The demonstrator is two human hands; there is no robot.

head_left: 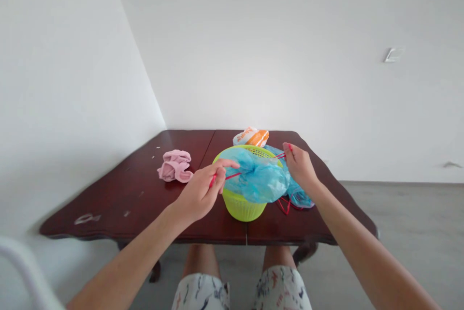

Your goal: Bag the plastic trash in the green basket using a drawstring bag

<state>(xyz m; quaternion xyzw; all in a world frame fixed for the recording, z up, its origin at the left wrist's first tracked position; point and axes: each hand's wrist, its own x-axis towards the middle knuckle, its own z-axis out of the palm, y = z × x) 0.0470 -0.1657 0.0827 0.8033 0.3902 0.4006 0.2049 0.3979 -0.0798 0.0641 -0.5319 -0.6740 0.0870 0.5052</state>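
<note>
A light blue plastic drawstring bag (pixel 266 182) lies bunched over the top of a yellow-green plastic basket (pixel 244 209), its neck gathered. My left hand (pixel 203 186) is closed on a red drawstring at the left of the bag, with the index finger stretched out over the basket. On the other side my right hand (pixel 300 164) pinches the red drawstring too, and the string runs taut from the bag's neck to both hands. Part of the basket's rim is hidden under the bag. Behind and right of the basket lies more blue plastic (pixel 301 197) with loose red strings.
A folded pink cloth (pixel 175 166) lies on the left of the dark red wooden table (pixel 134 203). Behind the basket sits a white and orange plastic bag (pixel 252 136). White walls border the table at the back and left. A white curved object shows at the lower left.
</note>
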